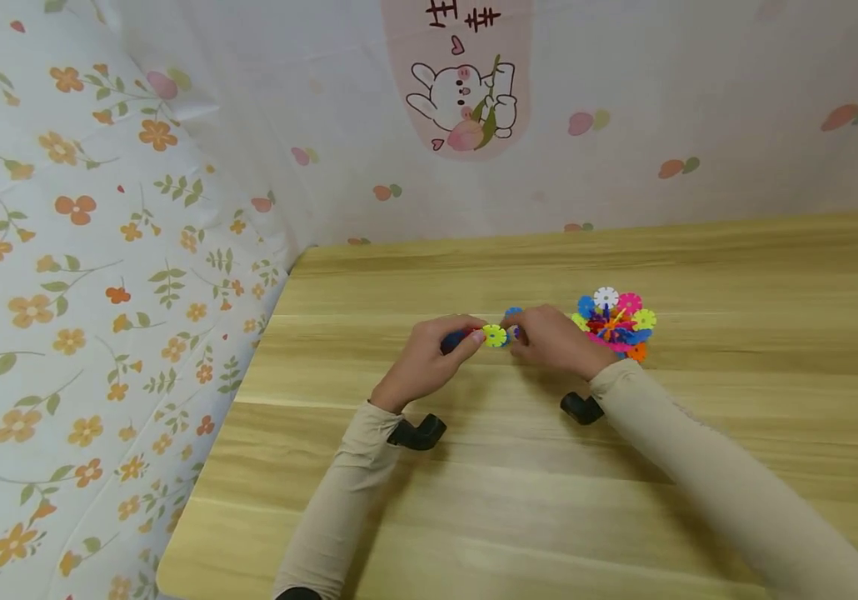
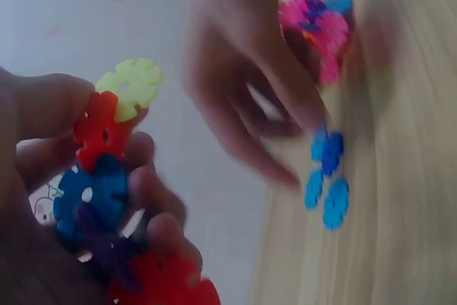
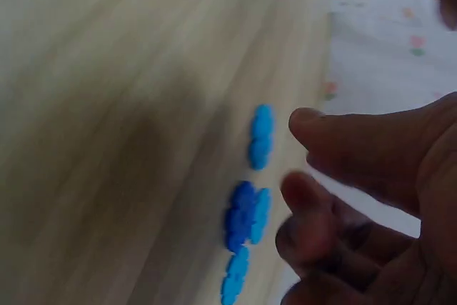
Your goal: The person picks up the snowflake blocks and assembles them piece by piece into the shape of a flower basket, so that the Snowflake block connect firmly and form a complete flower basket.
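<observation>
In the head view my left hand (image 1: 425, 358) holds a short chain of slotted plastic snowflake discs above the table. The left wrist view shows its pieces: a yellow disc (image 2: 145, 76), a red disc (image 2: 88, 128), a blue disc (image 2: 111, 189), a purple disc (image 2: 98, 235) and another red disc (image 2: 171, 283). Thumb and fingers grip the chain. My right hand (image 1: 555, 342) hovers beside several loose blue discs; between its thumb and bent fingers nothing shows in the right wrist view. Among them are a dark blue disc (image 3: 240, 216) and light blue discs (image 3: 261, 137).
A multicoloured cluster of joined snowflake discs (image 1: 627, 321) sits on the wooden table (image 1: 474, 500), right of my right hand. White cloth with printed flowers (image 1: 72, 333) hangs at the left, and more printed cloth (image 1: 624, 83) hangs behind the table's far edge.
</observation>
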`<control>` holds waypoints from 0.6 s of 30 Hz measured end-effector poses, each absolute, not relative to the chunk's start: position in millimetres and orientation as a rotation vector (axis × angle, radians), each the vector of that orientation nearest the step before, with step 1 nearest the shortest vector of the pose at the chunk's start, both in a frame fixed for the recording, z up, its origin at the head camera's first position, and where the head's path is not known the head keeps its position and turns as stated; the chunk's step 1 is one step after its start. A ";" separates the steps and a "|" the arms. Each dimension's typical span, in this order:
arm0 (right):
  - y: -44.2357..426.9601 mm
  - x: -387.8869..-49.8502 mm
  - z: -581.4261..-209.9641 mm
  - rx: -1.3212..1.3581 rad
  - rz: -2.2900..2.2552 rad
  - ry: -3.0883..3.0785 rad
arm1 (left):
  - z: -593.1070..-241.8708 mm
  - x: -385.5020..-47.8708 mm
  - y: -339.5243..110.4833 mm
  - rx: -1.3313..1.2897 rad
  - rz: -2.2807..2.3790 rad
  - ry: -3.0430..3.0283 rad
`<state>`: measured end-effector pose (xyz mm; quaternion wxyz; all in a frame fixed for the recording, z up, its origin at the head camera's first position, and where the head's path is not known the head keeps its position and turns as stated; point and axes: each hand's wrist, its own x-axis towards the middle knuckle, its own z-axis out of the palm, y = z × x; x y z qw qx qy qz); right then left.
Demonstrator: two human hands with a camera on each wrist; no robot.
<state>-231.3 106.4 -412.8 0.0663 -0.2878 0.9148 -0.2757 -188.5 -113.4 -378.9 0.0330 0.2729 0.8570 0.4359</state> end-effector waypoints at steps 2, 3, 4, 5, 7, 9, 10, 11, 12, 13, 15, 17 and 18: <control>97.7 -238.4 -418.4 -0.844 -0.687 2.824 | -377.3 -189.2 -111.8 0.813 1.376 2.638; 93.9 -240.7 -420.8 -0.836 -0.633 2.849 | -376.7 -189.6 -110.7 0.808 1.399 2.627; 90.3 -242.6 -422.9 -0.826 -0.602 2.868 | -376.2 -189.8 -109.7 0.802 1.419 2.614; 87.3 -243.7 -424.7 -0.825 -0.577 2.882 | -375.7 -189.8 -108.8 0.791 1.434 2.606; 83.3 -245.8 -426.9 -0.810 -0.576 2.868 | -374.8 -189.6 -107.5 0.782 1.450 2.598; 82.8 -246.7 -428.0 -0.801 -0.580 2.847 | -373.8 -189.5 -107.0 0.777 1.465 2.586; 83.4 -246.6 -427.7 -0.803 -0.599 2.831 | -373.1 -189.3 -106.8 0.773 1.465 2.587; 84.9 -246.2 -427.1 -0.804 -0.621 2.809 | -372.5 -189.2 -106.7 0.772 1.462 2.591; 86.9 -245.5 -426.9 -0.811 -0.655 2.790 | -372.1 -189.0 -106.6 0.773 1.460 2.592; 89.4 -244.2 -427.0 -0.832 -0.699 2.770 | -371.9 -188.9 -106.5 0.775 1.460 2.590; 95.8 -238.5 -425.1 -0.876 -0.827 2.734 | -371.9 -188.4 -106.0 0.778 1.450 2.591; 103.9 -229.5 -421.0 -0.902 -1.013 2.687 | -372.8 -188.2 -105.7 0.777 1.444 2.588; 108.2 -224.1 -418.5 -0.903 -1.109 2.672 | -373.4 -188.3 -105.4 0.775 1.439 2.592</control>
